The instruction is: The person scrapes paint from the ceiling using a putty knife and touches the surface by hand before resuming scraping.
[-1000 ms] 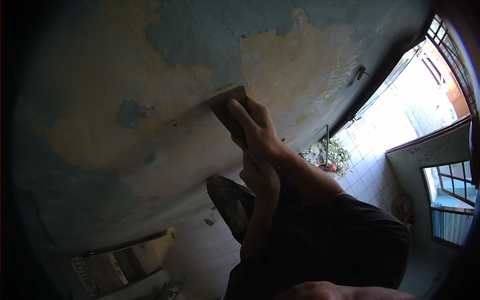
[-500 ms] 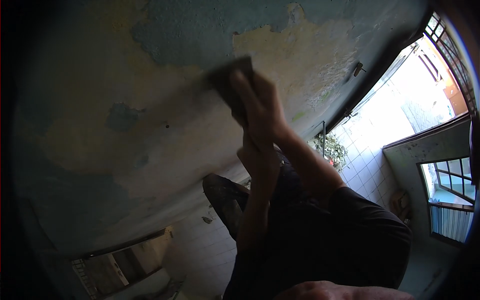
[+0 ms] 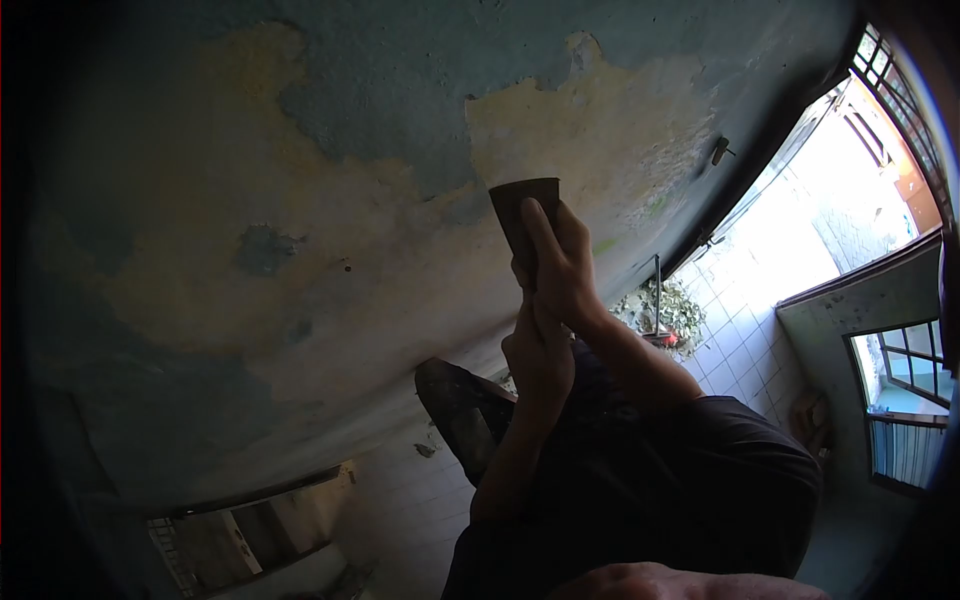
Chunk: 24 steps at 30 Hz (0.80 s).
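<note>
A broad, dark-bladed scraper (image 3: 512,228) is held up by both hands in front of the peeling wall (image 3: 400,230). My right hand (image 3: 563,262) grips it just behind the blade, with the thumb stretched flat along its face. Directly below, my left hand (image 3: 543,362) is closed around the lower end of the handle, which the fingers hide. The blade's wide edge points up the wall and overlaps a patch where yellowish plaster borders blue-green paint.
A pile of paint flakes (image 3: 672,315) lies on the white tiled floor (image 3: 728,345), beside an upright stick (image 3: 658,290). A bright open doorway (image 3: 800,210) is at the upper right, a barred window (image 3: 905,385) below it. My bent knee (image 3: 437,385) is close to the wall.
Both hands and the scraper have moved right and down in the view, away from the bare plaster at left. The scraper was blurred by motion before and now shows sharply.
</note>
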Each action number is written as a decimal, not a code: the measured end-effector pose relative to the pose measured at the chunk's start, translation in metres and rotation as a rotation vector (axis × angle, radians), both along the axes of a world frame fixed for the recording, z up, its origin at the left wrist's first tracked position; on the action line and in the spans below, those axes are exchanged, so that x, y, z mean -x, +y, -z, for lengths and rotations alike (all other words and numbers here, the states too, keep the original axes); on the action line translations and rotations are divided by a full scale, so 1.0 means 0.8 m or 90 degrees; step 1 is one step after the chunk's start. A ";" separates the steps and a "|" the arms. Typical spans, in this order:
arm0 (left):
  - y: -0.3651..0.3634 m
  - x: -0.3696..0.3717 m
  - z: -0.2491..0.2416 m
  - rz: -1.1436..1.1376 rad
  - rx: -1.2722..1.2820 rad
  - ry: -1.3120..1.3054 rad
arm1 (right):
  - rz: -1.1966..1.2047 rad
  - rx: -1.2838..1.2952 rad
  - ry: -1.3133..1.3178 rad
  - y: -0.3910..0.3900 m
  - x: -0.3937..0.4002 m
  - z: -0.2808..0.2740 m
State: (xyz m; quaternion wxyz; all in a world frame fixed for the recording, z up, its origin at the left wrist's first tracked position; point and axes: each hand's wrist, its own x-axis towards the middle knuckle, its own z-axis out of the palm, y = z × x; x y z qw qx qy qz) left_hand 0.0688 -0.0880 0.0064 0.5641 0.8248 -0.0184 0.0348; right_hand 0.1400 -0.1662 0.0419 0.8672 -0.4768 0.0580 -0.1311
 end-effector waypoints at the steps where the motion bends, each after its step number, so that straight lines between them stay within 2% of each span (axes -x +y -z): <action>1: 0.001 0.000 -0.002 0.001 -0.001 0.002 | 0.001 -0.001 0.002 0.001 -0.001 0.001; 10: -0.001 -0.004 0.002 -0.017 0.007 -0.048 | 0.001 0.009 0.000 0.002 -0.004 -0.003; 19: 0.005 -0.008 0.004 -0.057 -0.050 -0.076 | 0.003 -0.025 -0.012 0.010 -0.009 0.002; 21: 0.008 -0.013 0.004 -0.067 -0.043 -0.156 | 0.011 -0.038 -0.029 0.015 -0.013 -0.002; 24: 0.020 -0.017 -0.003 -0.019 -0.048 -0.076 | 0.027 0.009 -0.024 0.018 -0.009 -0.014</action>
